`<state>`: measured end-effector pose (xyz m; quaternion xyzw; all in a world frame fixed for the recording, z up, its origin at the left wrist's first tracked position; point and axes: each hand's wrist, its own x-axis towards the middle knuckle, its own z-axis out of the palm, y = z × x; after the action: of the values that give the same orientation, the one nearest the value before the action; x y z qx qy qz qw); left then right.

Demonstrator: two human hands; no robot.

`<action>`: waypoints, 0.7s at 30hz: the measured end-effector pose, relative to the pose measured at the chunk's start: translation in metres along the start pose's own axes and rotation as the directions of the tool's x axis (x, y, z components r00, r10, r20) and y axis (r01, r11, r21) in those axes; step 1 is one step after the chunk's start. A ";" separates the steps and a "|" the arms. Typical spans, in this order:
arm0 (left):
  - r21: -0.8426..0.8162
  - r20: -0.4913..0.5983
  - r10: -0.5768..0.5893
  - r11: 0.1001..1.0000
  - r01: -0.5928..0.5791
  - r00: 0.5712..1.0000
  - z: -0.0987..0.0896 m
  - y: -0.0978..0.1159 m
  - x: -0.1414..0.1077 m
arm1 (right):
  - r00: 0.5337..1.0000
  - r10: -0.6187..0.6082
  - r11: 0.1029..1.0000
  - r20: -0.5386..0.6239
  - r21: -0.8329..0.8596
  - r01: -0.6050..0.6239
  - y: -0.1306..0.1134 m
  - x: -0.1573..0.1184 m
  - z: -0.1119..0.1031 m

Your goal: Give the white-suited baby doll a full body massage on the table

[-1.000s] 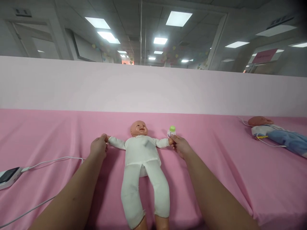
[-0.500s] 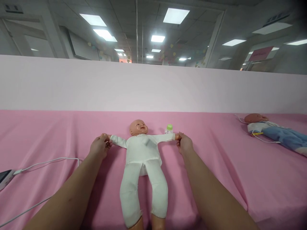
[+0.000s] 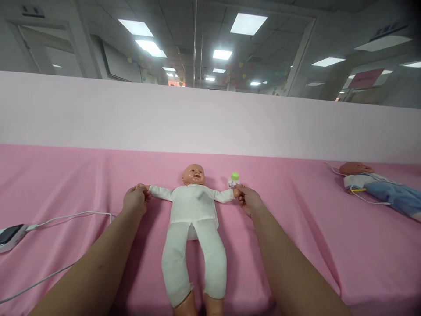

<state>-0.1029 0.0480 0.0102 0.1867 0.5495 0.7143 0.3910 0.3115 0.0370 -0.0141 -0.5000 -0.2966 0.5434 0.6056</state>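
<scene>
A baby doll (image 3: 194, 206) with a white cloth body lies face up on the pink sheet (image 3: 276, 272), both arms spread sideways. My left hand (image 3: 136, 199) pinches the doll's hand at the left end of its outstretched arm. On the other side, my right hand (image 3: 248, 199) grips the doll's other hand between thumb and fingers. Just behind my right hand stands a small bottle with a green cap (image 3: 234, 176), its lower part partly covered by my fingers and the doll's hand.
At the far left lies a white device with a dark screen (image 3: 13, 237) and a white cable (image 3: 75, 214). A second doll in blue clothes (image 3: 391, 191), with thin tubing, lies at the right. A pale wall (image 3: 210, 123) borders the sheet's back.
My right hand has drawn the doll's hand slightly inward and down, so that arm now bends a little. My left hand keeps its hold. The view has shifted slightly.
</scene>
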 end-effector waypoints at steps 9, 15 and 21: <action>-0.027 -0.001 0.013 1.000 -0.013 1.000 -0.002 -0.001 0.000 | 0.999 -0.026 0.998 0.031 -0.054 0.028 0.003 0.002 -0.001; -0.026 0.043 -0.024 0.999 0.026 0.999 -0.002 -0.002 0.002 | 0.984 0.071 0.997 0.163 0.016 -0.075 0.007 0.012 -0.016; -0.032 0.124 -0.017 0.999 0.021 0.992 -0.005 -0.003 0.002 | 0.954 0.075 0.996 0.292 0.031 -0.088 0.000 0.005 -0.018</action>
<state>-0.1060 0.0466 0.0054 0.2187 0.5140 0.7069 0.4340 0.3290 0.0362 -0.0212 -0.4132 -0.3495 0.6417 0.5435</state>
